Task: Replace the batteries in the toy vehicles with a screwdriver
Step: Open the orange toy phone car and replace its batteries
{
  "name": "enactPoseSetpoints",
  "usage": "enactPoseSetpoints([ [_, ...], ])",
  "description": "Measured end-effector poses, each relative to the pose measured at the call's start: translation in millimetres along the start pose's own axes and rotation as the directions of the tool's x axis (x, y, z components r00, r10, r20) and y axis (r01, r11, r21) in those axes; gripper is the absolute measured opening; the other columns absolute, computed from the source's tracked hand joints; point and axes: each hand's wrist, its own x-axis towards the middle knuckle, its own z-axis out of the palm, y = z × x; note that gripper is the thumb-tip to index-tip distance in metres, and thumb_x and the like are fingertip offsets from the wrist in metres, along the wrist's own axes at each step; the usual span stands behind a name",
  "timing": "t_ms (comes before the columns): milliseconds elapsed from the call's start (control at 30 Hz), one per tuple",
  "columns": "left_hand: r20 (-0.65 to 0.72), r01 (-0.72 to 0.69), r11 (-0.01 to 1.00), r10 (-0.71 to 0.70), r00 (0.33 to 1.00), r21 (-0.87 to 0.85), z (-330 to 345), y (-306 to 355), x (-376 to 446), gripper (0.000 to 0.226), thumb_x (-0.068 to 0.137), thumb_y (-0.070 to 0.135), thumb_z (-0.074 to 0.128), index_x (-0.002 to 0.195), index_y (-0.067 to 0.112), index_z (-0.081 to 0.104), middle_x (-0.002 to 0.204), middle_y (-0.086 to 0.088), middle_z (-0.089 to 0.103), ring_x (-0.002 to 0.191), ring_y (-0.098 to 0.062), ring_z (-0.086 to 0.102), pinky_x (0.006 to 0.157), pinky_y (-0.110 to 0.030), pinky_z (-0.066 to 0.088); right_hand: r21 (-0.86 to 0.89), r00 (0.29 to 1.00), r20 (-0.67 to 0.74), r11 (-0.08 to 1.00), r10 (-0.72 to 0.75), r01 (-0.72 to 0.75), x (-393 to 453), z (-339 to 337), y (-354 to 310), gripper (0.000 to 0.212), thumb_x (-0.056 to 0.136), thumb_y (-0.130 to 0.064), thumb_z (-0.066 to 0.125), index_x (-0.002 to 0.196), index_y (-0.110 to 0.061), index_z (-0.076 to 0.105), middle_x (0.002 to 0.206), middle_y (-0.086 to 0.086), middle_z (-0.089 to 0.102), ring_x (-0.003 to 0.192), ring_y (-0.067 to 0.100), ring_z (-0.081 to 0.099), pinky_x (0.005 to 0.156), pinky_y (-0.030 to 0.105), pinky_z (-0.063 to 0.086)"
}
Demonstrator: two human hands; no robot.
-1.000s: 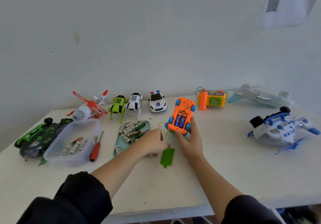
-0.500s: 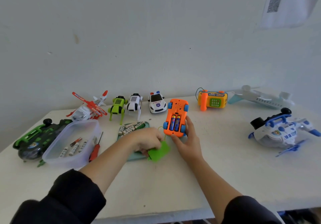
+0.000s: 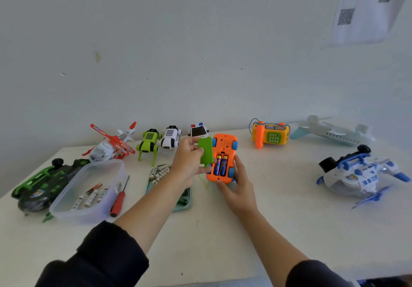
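The right hand (image 3: 237, 188) grips one orange toy car (image 3: 223, 157), underside up, above the middle of the tabletop (image 3: 278, 220); two batteries (image 3: 220, 164) sit in its open compartment. The left hand (image 3: 189, 159) pinches one green battery cover (image 3: 206, 151) just beside the car. One red screwdriver (image 3: 119, 198) lies near the left edge, beside one clear container (image 3: 89, 191).

The left hand (image 3: 188, 161) hides much of the police car (image 3: 199, 130) behind it and the forearm covers the middle of the green tray (image 3: 184, 200); battery labels there are too small to read; the wall paper (image 3: 365, 8) above the toys is blurred and cut off
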Motion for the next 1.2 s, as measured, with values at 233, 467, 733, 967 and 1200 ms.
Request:
enactPoseSetpoints([
  [233,0.307,-0.046,0.949,-0.055,0.950,0.313,-16.9,9.8,6.0,0.052,0.081,-0.017,0.039,0.098,0.028,0.058,0.085,-0.008,0.052,0.063,-0.015,0.049,0.043,-0.022,0.038,0.016,1.000,0.020,1.000,0.011,-0.011,1.4,-0.6,0.5,0.072,0.081,-0.011,0.073,0.138,-0.030,0.033,0.113,-0.033,0.053,0.102,-0.018,0.053,0.080,0.001,0.040],
  [467,0.242,-0.133,0.928,0.048,0.969,0.347,-20.9,14.9,14.3,0.032,0.079,-0.017,0.053,0.084,0.013,0.060,0.087,-0.010,0.060,0.067,-0.014,0.052,0.049,-0.021,0.040,0.014,1.000,0.021,1.000,0.019,-0.019,2.0,-0.4,0.7,0.073,0.081,-0.011,0.073,0.136,-0.037,0.032,0.110,-0.032,0.055,0.101,-0.017,0.054,0.079,0.002,0.041],
  [733,0.322,-0.350,0.794,0.205,0.924,0.497,-12.9,7.0,17.7,0.036,0.082,-0.007,0.061,0.103,0.019,0.049,0.088,-0.003,0.059,0.066,-0.009,0.050,0.059,-0.018,0.044,0.031,1.000,0.024,0.999,0.014,-0.015,1.9,-1.3,2.3,0.070,0.082,-0.010,0.072,0.140,-0.026,0.037,0.110,-0.031,0.056,0.102,-0.018,0.053,0.081,0.002,0.040],
  [967,0.364,-0.442,0.725,0.278,0.889,0.528,-7.2,4.8,23.1,0.017,0.085,0.004,0.064,0.084,0.021,0.063,0.082,-0.003,0.060,0.072,-0.009,0.053,0.062,-0.015,0.043,0.042,1.000,0.027,0.999,0.010,-0.011,2.0,-0.1,1.8,0.071,0.081,-0.015,0.074,0.142,-0.021,0.038,0.116,-0.026,0.057,0.106,-0.013,0.054,0.084,0.003,0.041],
  [1200,0.377,-0.454,0.694,0.274,0.885,0.559,0.2,-1.9,21.6,0.018,0.088,0.004,0.061,0.084,0.021,0.062,0.074,-0.001,0.052,0.070,-0.017,0.056,0.063,-0.032,0.057,0.021,0.999,0.032,1.000,0.006,-0.006,3.5,-1.0,5.2,0.071,0.082,-0.010,0.072,0.142,-0.023,0.035,0.114,-0.035,0.051,0.104,-0.021,0.050,0.085,0.002,0.039],
])
